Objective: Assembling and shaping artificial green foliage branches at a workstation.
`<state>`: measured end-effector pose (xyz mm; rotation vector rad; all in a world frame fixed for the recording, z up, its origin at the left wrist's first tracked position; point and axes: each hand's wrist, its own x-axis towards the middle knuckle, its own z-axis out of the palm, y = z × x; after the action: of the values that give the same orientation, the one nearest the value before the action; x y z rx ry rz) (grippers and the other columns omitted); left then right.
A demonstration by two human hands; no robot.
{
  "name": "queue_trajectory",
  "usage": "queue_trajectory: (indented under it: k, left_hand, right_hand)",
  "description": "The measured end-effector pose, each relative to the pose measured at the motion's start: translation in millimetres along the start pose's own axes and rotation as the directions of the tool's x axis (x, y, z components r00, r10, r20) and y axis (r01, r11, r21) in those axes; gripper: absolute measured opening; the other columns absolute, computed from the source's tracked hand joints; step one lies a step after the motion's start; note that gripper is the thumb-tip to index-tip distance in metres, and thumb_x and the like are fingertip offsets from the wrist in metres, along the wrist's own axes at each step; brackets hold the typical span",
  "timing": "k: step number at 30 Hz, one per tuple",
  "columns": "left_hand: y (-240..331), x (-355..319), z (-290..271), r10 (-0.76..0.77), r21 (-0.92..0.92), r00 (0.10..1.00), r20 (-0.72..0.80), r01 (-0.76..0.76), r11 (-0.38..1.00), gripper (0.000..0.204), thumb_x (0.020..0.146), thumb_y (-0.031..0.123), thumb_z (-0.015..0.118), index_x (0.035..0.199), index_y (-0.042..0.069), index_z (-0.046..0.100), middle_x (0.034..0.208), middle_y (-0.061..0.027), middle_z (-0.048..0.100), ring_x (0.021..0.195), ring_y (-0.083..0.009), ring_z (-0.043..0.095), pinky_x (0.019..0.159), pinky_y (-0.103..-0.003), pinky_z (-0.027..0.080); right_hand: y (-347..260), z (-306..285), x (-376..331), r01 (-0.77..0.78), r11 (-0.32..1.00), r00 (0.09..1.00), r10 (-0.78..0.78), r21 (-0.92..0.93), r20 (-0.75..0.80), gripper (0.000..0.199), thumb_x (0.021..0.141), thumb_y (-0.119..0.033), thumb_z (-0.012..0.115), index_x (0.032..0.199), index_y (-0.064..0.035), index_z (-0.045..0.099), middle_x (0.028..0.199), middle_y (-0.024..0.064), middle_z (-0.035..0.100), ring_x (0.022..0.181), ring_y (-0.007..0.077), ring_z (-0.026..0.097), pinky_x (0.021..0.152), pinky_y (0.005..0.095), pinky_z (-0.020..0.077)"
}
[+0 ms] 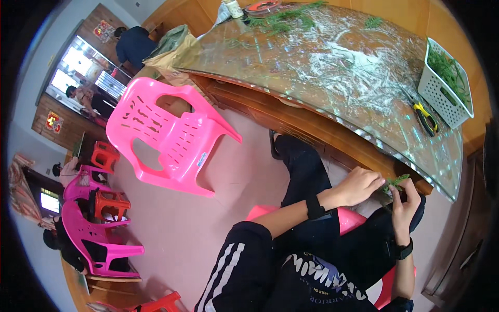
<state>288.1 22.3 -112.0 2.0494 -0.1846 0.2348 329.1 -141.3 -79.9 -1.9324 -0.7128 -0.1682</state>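
Over my lap, close to the front edge of the table, both hands meet at a small green leafy sprig (pixel 399 180). My left hand (pixel 358 187) is closed, with thumb and fingertips pinched at the sprig's left side. My right hand (pixel 404 205) holds the sprig between thumb and fingers from the right. Part of the sprig is hidden behind the fingers. A black band circles each wrist.
The glass-topped table (pixel 239 62) bears white powder (pixel 353 65), loose green sprigs (pixel 280 22), a red spool (pixel 262 7) and yellow-and-black pliers (pixel 426 118). A white basket (pixel 442 96) of greenery stands at its right end. A pink chair (pixel 171 135) stands left; people are farther off.
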Motion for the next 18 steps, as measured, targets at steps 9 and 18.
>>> queue_trajectory:
  k: [9,18]
  left_hand:
    - [-7.9,2.2,-3.6,0.247,0.125,0.963,-0.105,-0.234,0.964,0.017,0.085,0.014,0.050,0.086,0.000,0.058,0.073,-0.0156,0.060,0.068,-0.0318,0.058,0.066,-0.038,0.044]
    - [1.5,-0.4,-9.7,-0.074,-0.202,0.996,0.055,0.084,0.976,0.017,0.089,0.011,0.047,0.086,-0.002,0.057,0.064,-0.0047,0.056,0.060,-0.0101,0.053,0.058,-0.023,0.042]
  right_hand:
    - [-1.5,-2.7,8.2,0.095,0.993,0.995,-0.096,-0.066,-0.019,0.013,0.069,0.007,0.062,0.077,0.0023,0.053,0.068,0.0097,0.049,0.059,0.0189,0.048,0.050,0.0257,0.0371]
    - [4.3,-2.3,10.6,0.057,0.998,0.991,-0.057,-0.008,-0.120,0.015,0.070,0.002,0.064,0.081,0.0016,0.055,0.078,0.0078,0.054,0.063,0.0162,0.051,0.057,0.0243,0.0396]
